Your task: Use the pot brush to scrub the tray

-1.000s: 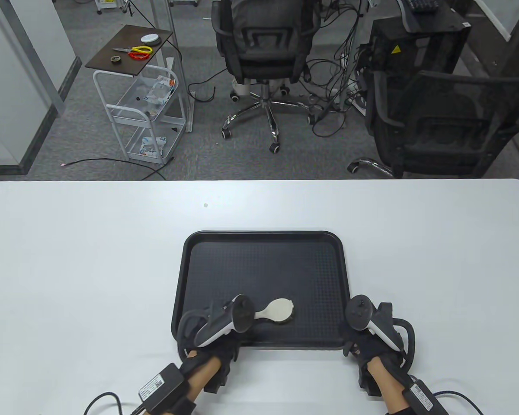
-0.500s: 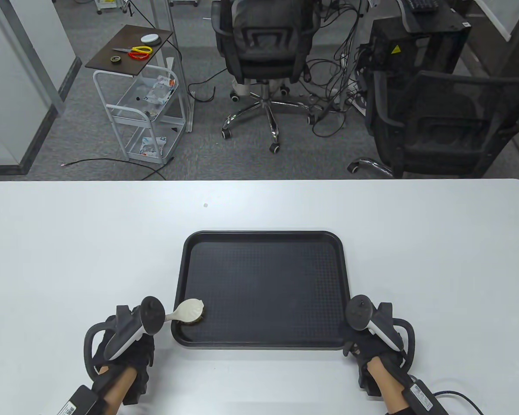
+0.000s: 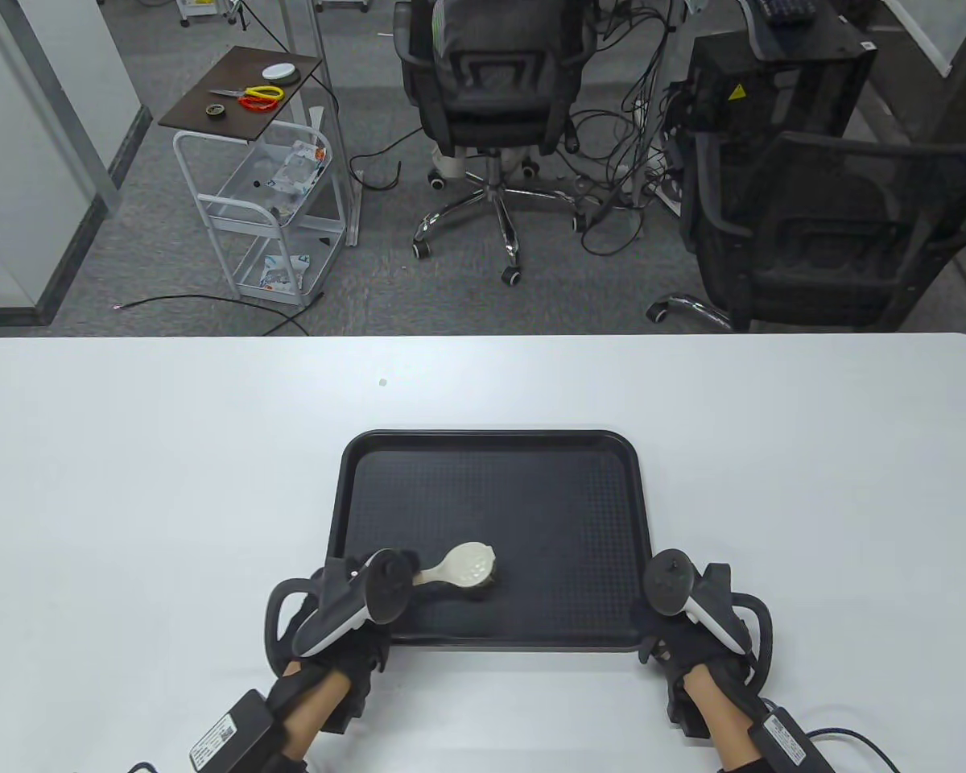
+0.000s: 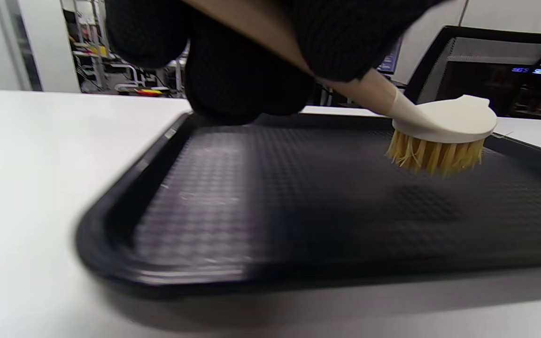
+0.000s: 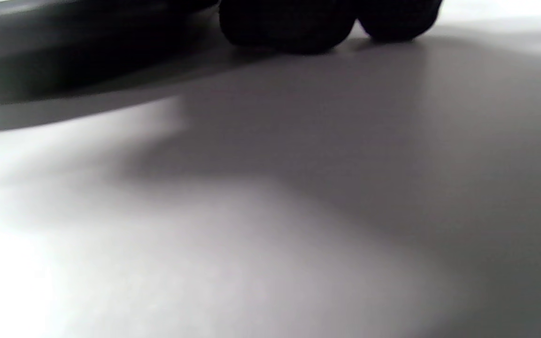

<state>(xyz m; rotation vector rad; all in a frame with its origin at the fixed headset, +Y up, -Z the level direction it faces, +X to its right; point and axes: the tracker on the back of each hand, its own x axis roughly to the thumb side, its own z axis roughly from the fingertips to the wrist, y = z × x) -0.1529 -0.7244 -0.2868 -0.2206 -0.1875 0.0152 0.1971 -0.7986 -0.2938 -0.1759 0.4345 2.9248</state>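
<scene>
A black textured tray (image 3: 491, 451) lies on the white table near the front edge. My left hand (image 3: 346, 620) grips the wooden handle of a pot brush (image 3: 468, 565) with a cream round head. In the left wrist view the brush (image 4: 442, 126) has its yellow bristles on or just above the tray floor (image 4: 270, 188), near the tray's front left part. My right hand (image 3: 692, 620) rests at the tray's front right corner. Its fingertips (image 5: 289, 23) lie on the table beside the tray rim (image 5: 64, 51); whether they touch the rim is hidden.
The white table (image 3: 129, 483) extends wide on both sides of the tray. Beyond its far edge stand two black office chairs (image 3: 491, 88), a white wire cart (image 3: 274, 209) and loose cables on the floor.
My left hand swept the brush from the tray's middle front to its front left corner, then back right into the tray. The right hand and the tray have stayed still.
</scene>
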